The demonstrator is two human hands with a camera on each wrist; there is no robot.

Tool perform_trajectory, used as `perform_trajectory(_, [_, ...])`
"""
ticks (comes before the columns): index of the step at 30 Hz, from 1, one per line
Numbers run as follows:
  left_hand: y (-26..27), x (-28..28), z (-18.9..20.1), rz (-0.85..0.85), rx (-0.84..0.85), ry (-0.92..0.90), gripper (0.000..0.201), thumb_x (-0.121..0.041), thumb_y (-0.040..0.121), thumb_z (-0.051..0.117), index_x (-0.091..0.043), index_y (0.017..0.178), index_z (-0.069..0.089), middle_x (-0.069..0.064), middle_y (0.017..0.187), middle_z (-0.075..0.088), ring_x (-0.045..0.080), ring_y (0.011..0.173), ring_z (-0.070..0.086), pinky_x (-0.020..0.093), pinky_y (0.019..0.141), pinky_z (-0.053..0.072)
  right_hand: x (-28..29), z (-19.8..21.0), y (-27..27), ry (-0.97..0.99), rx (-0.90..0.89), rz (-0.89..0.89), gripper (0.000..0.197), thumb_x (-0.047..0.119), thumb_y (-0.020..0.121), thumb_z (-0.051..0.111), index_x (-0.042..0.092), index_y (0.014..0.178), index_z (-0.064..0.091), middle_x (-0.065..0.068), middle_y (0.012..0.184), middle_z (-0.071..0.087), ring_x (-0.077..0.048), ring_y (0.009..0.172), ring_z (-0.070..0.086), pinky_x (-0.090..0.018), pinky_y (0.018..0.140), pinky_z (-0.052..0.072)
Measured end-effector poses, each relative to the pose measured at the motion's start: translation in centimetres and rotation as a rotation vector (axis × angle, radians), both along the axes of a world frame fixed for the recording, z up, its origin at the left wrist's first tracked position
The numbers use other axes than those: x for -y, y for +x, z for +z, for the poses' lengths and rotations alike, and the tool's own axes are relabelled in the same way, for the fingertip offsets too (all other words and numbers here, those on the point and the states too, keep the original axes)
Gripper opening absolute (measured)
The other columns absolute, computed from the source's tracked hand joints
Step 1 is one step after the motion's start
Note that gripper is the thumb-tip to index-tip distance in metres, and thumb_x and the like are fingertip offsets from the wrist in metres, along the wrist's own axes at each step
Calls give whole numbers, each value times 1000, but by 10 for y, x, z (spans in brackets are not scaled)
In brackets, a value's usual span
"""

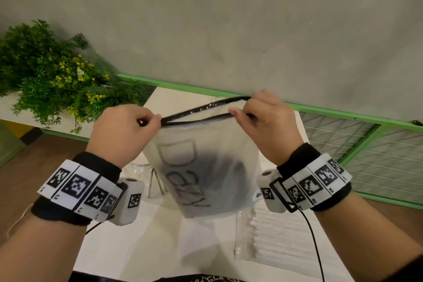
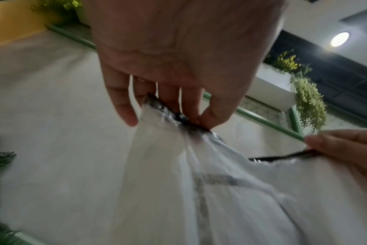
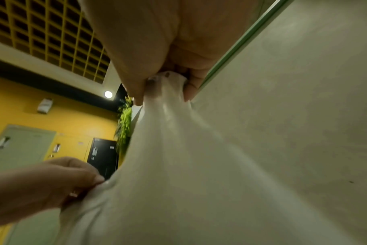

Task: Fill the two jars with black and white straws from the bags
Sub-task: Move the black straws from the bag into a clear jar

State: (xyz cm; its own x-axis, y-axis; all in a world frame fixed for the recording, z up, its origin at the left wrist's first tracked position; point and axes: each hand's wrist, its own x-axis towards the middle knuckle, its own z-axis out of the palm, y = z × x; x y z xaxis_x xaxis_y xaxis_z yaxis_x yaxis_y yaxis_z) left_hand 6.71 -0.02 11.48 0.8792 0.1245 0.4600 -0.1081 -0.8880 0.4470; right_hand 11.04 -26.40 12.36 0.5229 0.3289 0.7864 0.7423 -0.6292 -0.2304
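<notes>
A frosted white bag (image 1: 206, 167) with a black top edge hangs in the air over the table, a dark mass showing through its lower part. My left hand (image 1: 146, 119) pinches the left end of the bag's mouth, and my right hand (image 1: 240, 111) pinches the right end. The mouth is pulled slightly apart between them. The left wrist view shows my fingers (image 2: 191, 112) on the black edge of the bag (image 2: 220, 199). In the right wrist view the bag (image 3: 189, 165) is bunched between my fingers (image 3: 136, 92). White straws (image 1: 274, 236) in clear wrap lie on the table at lower right.
A clear jar rim (image 1: 139, 165) shows behind my left wrist, and a clear stand (image 1: 155, 181) beside it. The white table (image 1: 128, 247) meets a grey wall with a green rail (image 1: 183, 86). A leafy plant (image 1: 50, 71) stands at left and a wire grid (image 1: 366, 151) at right.
</notes>
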Motion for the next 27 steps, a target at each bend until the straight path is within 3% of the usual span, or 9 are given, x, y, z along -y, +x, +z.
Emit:
perform_trajectory(3, [-3,4,-2,-63,54,-50,6,-19,78,70,-23,74,72,-5,75,66,17,69,61,32,67,51,2,7,-5,176,-74,45,31,14,88,68,4,61,56,-1,63,47,-11,61,40,-16,60,32])
perform_trajectory(8, [-3,13,-30,-248,-180,70,34,-4,80,56,-32,89,73,-10,93,58,11,79,53,30,75,47,15,-9,-19,189,-373,110,19,8,78,78,12,68,62,2,74,52,-5,68,49,-9,66,38])
perform_trajectory(12, [1,20,-34,-189,-281,162,48,-9,85,46,-33,122,62,-10,126,56,18,108,56,30,85,46,24,-22,-18,-120,-399,-5,32,-15,73,61,15,84,68,-4,108,50,-14,93,47,-18,75,40])
perform_trajectory(15, [2,24,-30,-160,-187,85,49,-4,82,48,-30,121,64,-12,124,61,17,105,58,29,77,49,22,-27,-15,-463,-459,-143,56,-18,72,47,20,106,70,-6,134,46,-24,108,41,-28,85,37])
perform_trajectory(17, [1,27,-29,-171,-139,34,50,1,80,47,-28,116,66,-13,117,65,13,90,58,25,69,46,18,-27,-15,-466,-515,-109,65,-18,74,40,23,118,65,2,120,60,-22,100,46,-33,82,45])
perform_trajectory(20, [-3,23,-23,-132,-62,-156,48,6,77,48,-28,100,72,-14,99,69,-4,62,52,17,56,35,10,-25,-18,-171,-461,7,54,-9,74,36,20,101,72,11,77,58,-12,75,49,-25,67,44])
perform_trajectory(23, [-6,20,-25,-40,-92,-210,31,-10,82,53,-33,88,73,-16,89,69,-4,55,50,20,51,32,5,-32,-19,-150,-523,49,35,-1,87,42,18,90,72,10,74,51,-9,65,44,-25,62,38])
perform_trajectory(25, [-6,21,-32,-26,-129,-146,23,-32,81,54,-32,96,72,-14,96,68,0,68,52,22,60,39,5,-42,-17,-272,-561,32,32,0,89,43,16,94,70,6,82,53,-13,65,45,-28,62,35])
perform_trajectory(27, [-4,22,-42,-54,-217,-25,56,-53,74,48,-29,123,60,-8,118,61,14,99,55,31,83,45,4,-48,-15,-327,-582,4,32,2,88,41,14,101,68,4,89,51,-17,67,47,-27,63,35])
